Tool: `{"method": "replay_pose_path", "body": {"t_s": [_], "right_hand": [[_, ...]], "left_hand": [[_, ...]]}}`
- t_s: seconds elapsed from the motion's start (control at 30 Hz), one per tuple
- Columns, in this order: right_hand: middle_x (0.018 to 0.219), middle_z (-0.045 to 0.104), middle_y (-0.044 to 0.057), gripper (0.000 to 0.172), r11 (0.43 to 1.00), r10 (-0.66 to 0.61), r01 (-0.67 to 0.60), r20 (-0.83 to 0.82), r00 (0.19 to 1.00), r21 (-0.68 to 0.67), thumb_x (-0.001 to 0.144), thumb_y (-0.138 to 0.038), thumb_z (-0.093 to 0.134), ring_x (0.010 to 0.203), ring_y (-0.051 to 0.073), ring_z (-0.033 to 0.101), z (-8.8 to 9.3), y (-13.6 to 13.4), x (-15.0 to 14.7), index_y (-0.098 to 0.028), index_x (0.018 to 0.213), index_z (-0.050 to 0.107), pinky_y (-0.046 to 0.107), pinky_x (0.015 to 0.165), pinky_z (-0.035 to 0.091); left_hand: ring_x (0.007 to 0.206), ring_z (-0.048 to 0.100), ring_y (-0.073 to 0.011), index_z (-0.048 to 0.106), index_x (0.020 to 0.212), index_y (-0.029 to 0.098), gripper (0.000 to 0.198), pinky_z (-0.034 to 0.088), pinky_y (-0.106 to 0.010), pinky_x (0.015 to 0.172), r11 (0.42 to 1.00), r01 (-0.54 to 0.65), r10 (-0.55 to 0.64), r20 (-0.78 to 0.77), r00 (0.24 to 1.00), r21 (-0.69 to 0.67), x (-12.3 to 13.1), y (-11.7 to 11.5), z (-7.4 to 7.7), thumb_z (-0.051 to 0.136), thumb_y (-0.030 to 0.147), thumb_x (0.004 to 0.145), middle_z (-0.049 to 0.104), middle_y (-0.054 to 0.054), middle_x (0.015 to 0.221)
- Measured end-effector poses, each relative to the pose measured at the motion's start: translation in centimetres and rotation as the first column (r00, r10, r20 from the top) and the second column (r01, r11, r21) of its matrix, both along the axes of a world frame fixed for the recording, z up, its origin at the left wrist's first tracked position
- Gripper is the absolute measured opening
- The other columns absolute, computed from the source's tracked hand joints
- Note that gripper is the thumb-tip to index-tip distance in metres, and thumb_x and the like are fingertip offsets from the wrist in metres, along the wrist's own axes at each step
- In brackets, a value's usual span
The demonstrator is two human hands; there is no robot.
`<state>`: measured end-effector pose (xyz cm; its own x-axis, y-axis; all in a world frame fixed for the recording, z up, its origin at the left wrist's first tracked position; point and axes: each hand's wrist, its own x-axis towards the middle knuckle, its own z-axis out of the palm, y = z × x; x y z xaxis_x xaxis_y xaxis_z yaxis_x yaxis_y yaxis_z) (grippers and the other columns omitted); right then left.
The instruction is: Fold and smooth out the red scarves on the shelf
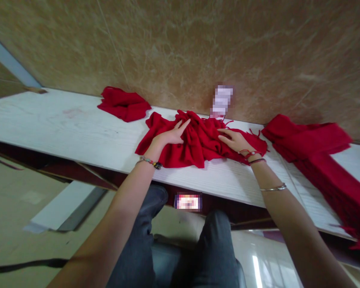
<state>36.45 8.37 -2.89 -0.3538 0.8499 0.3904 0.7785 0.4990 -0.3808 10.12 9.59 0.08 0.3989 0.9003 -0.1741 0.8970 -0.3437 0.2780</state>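
Note:
A crumpled red scarf (195, 144) with thin fringe at its right end lies across the middle of a white wood-grain table. My left hand (174, 135) rests on its gathered folds, with thumb and index finger spread. On the scarf's right part lies my right hand (233, 140), its fingers stretched out and slightly bent. Both hands touch the cloth, and neither is closed around it. The fabric under my palms is hidden.
A smaller folded red cloth (124, 105) lies to the left by the wall. Another fringed red scarf (312, 140) sits at the right, hanging toward the table's (63, 124) front edge. A blurred-out phone-like rectangle (222, 101) leans against the marbled wall (168, 52).

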Motion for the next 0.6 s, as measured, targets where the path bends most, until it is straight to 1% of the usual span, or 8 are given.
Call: {"method": "replay_pose_path", "body": {"t_s": [0.07, 0.13, 0.23, 0.33, 0.37, 0.43, 0.53, 0.6], "right_hand": [[0.106, 0.069, 0.007, 0.035, 0.998, 0.056, -0.057, -0.039, 0.998, -0.031, 0.085, -0.035, 0.048, 0.091, 0.021, 0.065, 0.4, -0.1, -0.1, -0.018, 0.113, 0.062, 0.037, 0.085, 0.05], [0.101, 0.069, 0.007, 0.03, 0.999, 0.05, -0.051, -0.043, 0.998, -0.003, 0.084, -0.033, 0.049, 0.088, 0.021, 0.065, 0.6, 0.1, 0.1, -0.018, 0.106, 0.064, 0.036, 0.084, 0.05], [0.104, 0.066, 0.012, 0.03, 0.993, -0.059, 0.06, -0.008, 0.998, 0.105, 0.081, -0.033, 0.052, 0.097, 0.024, 0.061, 0.0, 0.8, 0.8, -0.016, 0.104, 0.063, 0.04, 0.09, 0.047], [0.115, 0.061, 0.017, 0.042, 0.988, -0.141, 0.135, 0.084, 0.986, 0.074, 0.081, -0.035, 0.053, 0.105, 0.029, 0.058, -1.5, 1.7, 1.6, -0.014, 0.117, 0.056, 0.045, 0.092, 0.046], [0.116, 0.06, 0.018, 0.043, 0.989, -0.147, 0.143, 0.133, 0.98, 0.037, 0.082, -0.034, 0.052, 0.106, 0.03, 0.057, -2.0, 1.9, 1.8, -0.014, 0.119, 0.055, 0.046, 0.092, 0.046], [0.117, 0.061, 0.017, 0.038, 0.991, -0.124, 0.134, 0.227, 0.966, -0.026, 0.084, -0.031, 0.048, 0.108, 0.029, 0.057, -2.9, 2.3, 1.9, -0.014, 0.118, 0.056, 0.045, 0.092, 0.046], [0.12, 0.06, 0.015, 0.035, 0.995, -0.064, 0.082, 0.287, 0.956, -0.05, 0.088, -0.027, 0.042, 0.113, 0.025, 0.054, -3.5, 2.7, 1.9, -0.016, 0.116, 0.059, 0.041, 0.096, 0.045], [0.123, 0.059, 0.014, 0.036, 0.997, -0.049, 0.065, 0.291, 0.956, -0.046, 0.088, -0.029, 0.042, 0.115, 0.024, 0.052, -3.5, 2.8, 1.9, -0.015, 0.117, 0.058, 0.04, 0.097, 0.044]], "left_hand": [[0.142, 0.002, -0.026, -0.007, 0.148, 0.026, 0.099, 0.02, -0.039, 0.112, 0.998, -0.042, 0.043, -0.027, 0.999, 0.054, -1.3, -0.1, 1.1, 0.06, 0.019, 0.074, -0.011, -0.013, 0.155], [0.142, 0.0, -0.0306, -0.001, 0.148, 0.03, 0.092, 0.017, -0.048, 0.111, 0.98, -0.107, 0.111, -0.016, 0.994, 0.167, -1.8, -0.7, 2.5, 0.059, 0.028, 0.079, -0.009, -0.011, 0.156], [0.142, -0.005, -0.0289, -0.003, 0.147, 0.033, 0.084, 0.017, -0.049, 0.111, 0.962, -0.048, 0.033, 0.062, 0.998, 0.27, -0.2, -2.3, 3.5, 0.051, 0.045, 0.085, -0.01, -0.008, 0.156], [0.14, -0.01, -0.0333, -0.001, 0.147, 0.035, 0.098, 0.017, -0.055, 0.109, 0.99, 0.101, -0.098, -0.037, 0.994, 0.102, 2.7, -3.2, 2.4, 0.061, 0.056, 0.074, -0.016, -0.006, 0.155], [0.14, -0.009, -0.035, 0.0, 0.147, 0.035, 0.103, 0.017, -0.057, 0.108, 0.994, 0.108, -0.105, -0.076, 0.992, 0.03, 3.4, -3.1, 1.7, 0.064, 0.057, 0.07, -0.016, -0.007, 0.154], [0.141, -0.003, -0.034, 0.003, 0.147, 0.034, 0.097, 0.019, -0.054, 0.109, 0.993, 0.092, -0.1, -0.115, 0.988, -0.075, 3.7, -2.2, 0.3, 0.061, 0.056, 0.073, -0.012, -0.007, 0.155], [0.142, 0.005, -0.0292, 0.011, 0.148, 0.031, 0.081, 0.022, -0.045, 0.11, 0.999, 0.03, -0.034, -0.127, 0.991, -0.031, 1.3, -0.1, -1.2, 0.053, 0.046, 0.08, -0.002, -0.007, 0.156], [0.14, 0.021, -0.0218, 0.019, 0.147, 0.024, 0.071, 0.029, -0.035, 0.108, 1.0, 0.013, -0.014, -0.104, 0.995, -0.008, -1.6, 1.1, -1.7, 0.048, 0.034, 0.083, 0.014, -0.009, 0.154]]}}
